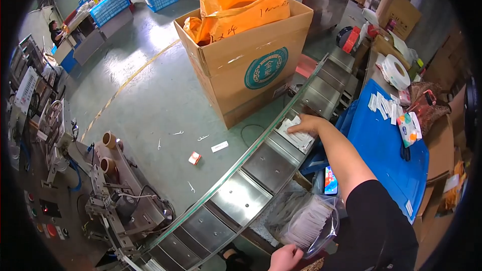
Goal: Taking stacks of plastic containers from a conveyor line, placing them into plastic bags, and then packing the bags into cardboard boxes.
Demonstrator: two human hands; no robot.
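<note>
Several details cannot be verified. The left hand (286, 258), on the near side of the conveyor (238, 190), is cut off by the lower edge of the view; its forearm is out of sight. The undersides of the fingers of the right hand (305, 124) are concealed, as is part of the pile of flat white packets (302, 141) beneath them, so no count is possible. The clear plastic bag (330, 231), just off the conveyor's near edge, is glossy and creased; the pale packets (309, 223) inside read only as a ridged stack. What supports the phone (331, 180) (its screen is lit), also beside that edge, is hard to make out. Across the conveyor, an orange sack (241, 17) hides the interior of a cardboard box (221, 80).

Pose: the right arm, bare below a black sleeve (379, 216), extends from the near side onto the conveyor. The palm faces down and the fingers point toward the conveyor's far rail. The hand touches the white packets, which lie on the conveyor's metal plates; whether it clasps any cannot be told. The left hand is low, fingers curled, at the bag's near end; whether it pinches the film cannot be told. A blue tabletop (376, 160) stands on the conveyor's near side, beyond the right arm.
</note>
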